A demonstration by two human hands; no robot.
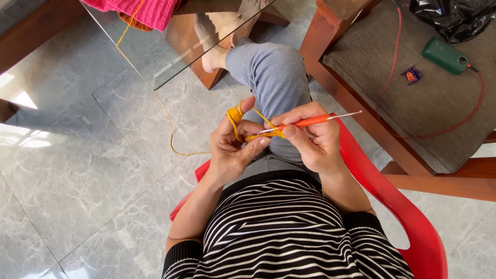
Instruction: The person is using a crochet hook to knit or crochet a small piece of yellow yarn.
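Note:
My left hand (233,149) has yellow yarn (235,114) wound several times around its raised fingers and pinches a small yellow crochet piece (258,136) between thumb and fingers. My right hand (312,139) grips a crochet hook (310,122) with an orange handle and a silver shaft, its tip at the yellow piece. Both hands meet above my lap, over grey trousers (271,77). A loose yellow strand (170,124) runs from my left hand down across the floor and up to the glass table.
I sit on a red plastic chair (408,217). A glass tabletop (170,57) with pink knitwear (139,10) lies ahead to the left. At right, a wooden seat with a grey cushion (413,113) holds a green device (445,56), red cable and black bag (454,15).

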